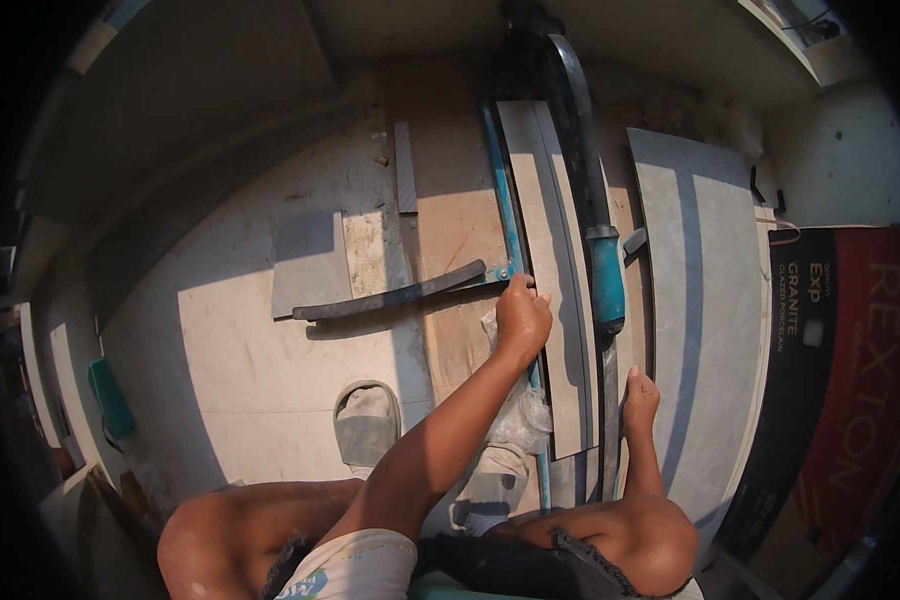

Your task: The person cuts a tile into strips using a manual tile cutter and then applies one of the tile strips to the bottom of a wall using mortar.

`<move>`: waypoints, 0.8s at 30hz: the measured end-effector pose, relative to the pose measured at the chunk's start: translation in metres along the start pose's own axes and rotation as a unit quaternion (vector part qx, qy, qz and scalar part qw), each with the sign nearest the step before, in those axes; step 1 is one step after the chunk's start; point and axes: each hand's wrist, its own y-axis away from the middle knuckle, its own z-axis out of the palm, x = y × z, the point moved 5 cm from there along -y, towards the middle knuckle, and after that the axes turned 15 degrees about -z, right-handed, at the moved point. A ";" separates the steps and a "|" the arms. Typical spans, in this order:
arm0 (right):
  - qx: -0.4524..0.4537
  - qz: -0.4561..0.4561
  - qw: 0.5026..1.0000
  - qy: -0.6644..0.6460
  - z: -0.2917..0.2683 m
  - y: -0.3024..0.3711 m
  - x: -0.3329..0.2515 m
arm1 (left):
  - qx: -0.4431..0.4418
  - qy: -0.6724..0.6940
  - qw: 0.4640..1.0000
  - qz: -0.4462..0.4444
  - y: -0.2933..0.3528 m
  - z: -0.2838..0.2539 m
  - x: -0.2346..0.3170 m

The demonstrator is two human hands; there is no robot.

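A long narrow beige tile (pixel 548 270) lies lengthwise on a tile cutter, beside its dark rail (pixel 611 410). The cutter has a teal-gripped handle (pixel 607 280) over the tile's right side and a thin teal side bar (pixel 499 180). My left hand (pixel 523 320) is closed at the tile's left edge, fingers curled against it beside the pivot of a black swing arm (pixel 390 293) that sticks out leftward. To the right of the rail, my right hand (pixel 641 402) is closed with the thumb up; what its fingers hold is hidden.
A large grey tile (pixel 705 250) lies to the right, beside a black and red tile carton (pixel 820 370). A grey tile piece (pixel 308 255) is on the floor at left. Crumpled clear plastic (pixel 522 420) and my slippered foot (pixel 367 428) are close by. A wall stands beyond.
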 end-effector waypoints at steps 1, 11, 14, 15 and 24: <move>0.000 -0.003 1.000 0.002 -0.004 0.004 0.002 | -0.005 0.008 1.000 -0.016 0.005 0.001 -0.001; 0.008 -0.032 0.999 0.010 -0.017 0.014 -0.004 | -0.118 -0.226 0.967 -0.004 0.010 -0.007 0.021; 0.010 -0.046 0.999 0.009 -0.019 0.014 0.001 | -0.103 -0.280 0.955 0.008 -0.002 -0.029 0.051; -0.001 -0.038 0.999 0.013 -0.019 0.011 0.007 | -0.075 -0.299 0.951 0.029 -0.012 -0.039 0.067; -0.130 -0.065 0.975 0.165 -0.046 -0.012 -0.032 | 0.004 -0.630 0.715 0.303 -0.085 -0.213 0.210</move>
